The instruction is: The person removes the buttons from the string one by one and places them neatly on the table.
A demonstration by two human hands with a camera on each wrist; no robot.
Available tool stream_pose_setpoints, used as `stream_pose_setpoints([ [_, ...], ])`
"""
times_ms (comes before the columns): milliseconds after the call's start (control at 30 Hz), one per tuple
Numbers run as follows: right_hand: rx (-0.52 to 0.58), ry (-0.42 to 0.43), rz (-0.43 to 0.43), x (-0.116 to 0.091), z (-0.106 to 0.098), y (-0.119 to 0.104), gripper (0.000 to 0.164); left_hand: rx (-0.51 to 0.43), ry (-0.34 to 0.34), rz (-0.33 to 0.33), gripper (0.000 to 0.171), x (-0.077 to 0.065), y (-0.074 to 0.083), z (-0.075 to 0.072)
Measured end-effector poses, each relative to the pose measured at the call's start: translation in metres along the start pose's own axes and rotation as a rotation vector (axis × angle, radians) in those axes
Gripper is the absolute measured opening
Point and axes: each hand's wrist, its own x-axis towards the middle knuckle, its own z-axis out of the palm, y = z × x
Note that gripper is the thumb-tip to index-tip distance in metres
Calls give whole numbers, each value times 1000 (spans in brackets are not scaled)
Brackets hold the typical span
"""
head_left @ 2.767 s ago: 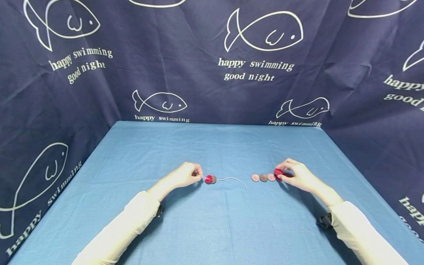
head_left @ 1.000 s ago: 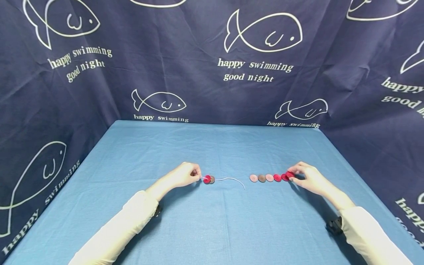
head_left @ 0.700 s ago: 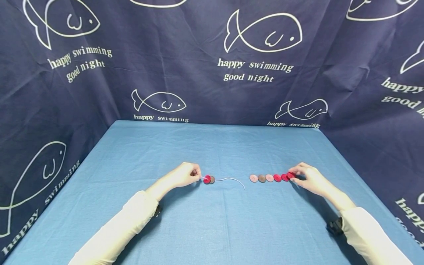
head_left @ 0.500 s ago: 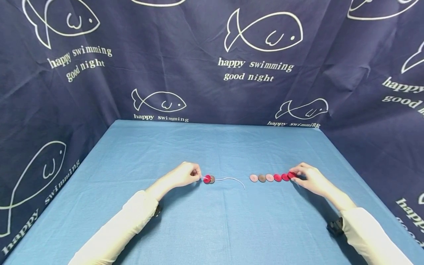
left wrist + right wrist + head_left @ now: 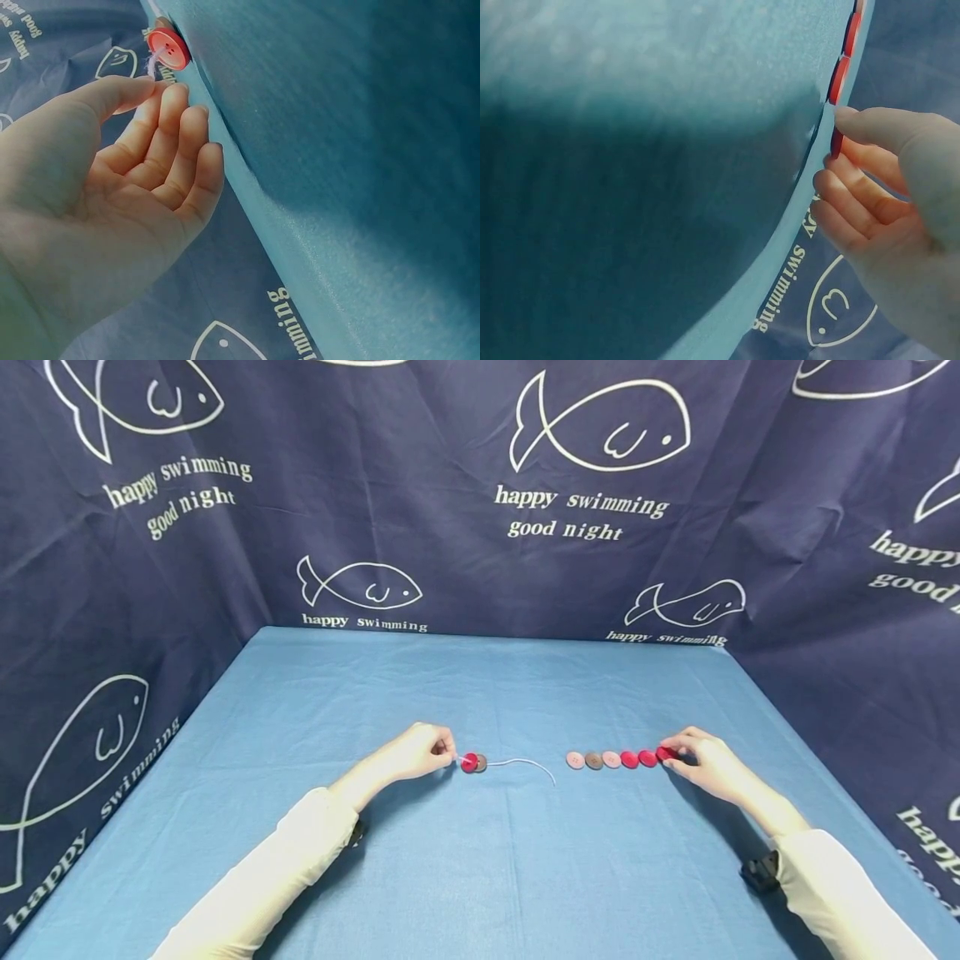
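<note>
In the head view my left hand [image 5: 422, 752] pinches the end of a white string [image 5: 525, 761] between thumb and index finger. The string passes through a red button [image 5: 468, 763] and a brown button [image 5: 482, 763] lying beside it. In the left wrist view, the red button [image 5: 169, 49] stands tilted just beyond the fingertips, the string coming out of a hole. My right hand [image 5: 703, 764] pinches a dark red button [image 5: 664, 754] at the right end of a row. That button [image 5: 837, 141] is partly hidden by the thumb in the right wrist view.
Leftward along the row lie two red buttons [image 5: 638, 758], a pink one [image 5: 611, 760], a brown one [image 5: 593, 761] and another pink one [image 5: 575, 761]. Blue cloth [image 5: 480, 868] covers the table. Dark fish-print curtains [image 5: 465, 485] hang behind and at the sides.
My right hand has moved rightward along the row, and red buttons now lie spread where it gripped them before. In the last second its button slid slightly right. My left hand has kept its pinch.
</note>
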Motion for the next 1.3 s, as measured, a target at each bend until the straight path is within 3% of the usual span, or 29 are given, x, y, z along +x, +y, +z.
stream_pose_setpoints([
  [233, -5, -50, 57, 0, -1, -1, 24, 4, -2, 11, 7, -1, 1, -1],
  [567, 32, -31, 18, 3, 3, 4, 21, 4, -2, 2, 6, -1, 2, -3],
  [833, -17, -77, 62, 3, 1, -1, 22, 16, 3, 8, 6, -1, 2, -3],
  [1300, -22, -60, 31, 1, 2, -1, 24, 52, 18, 35, 6, 0, 1, -2],
])
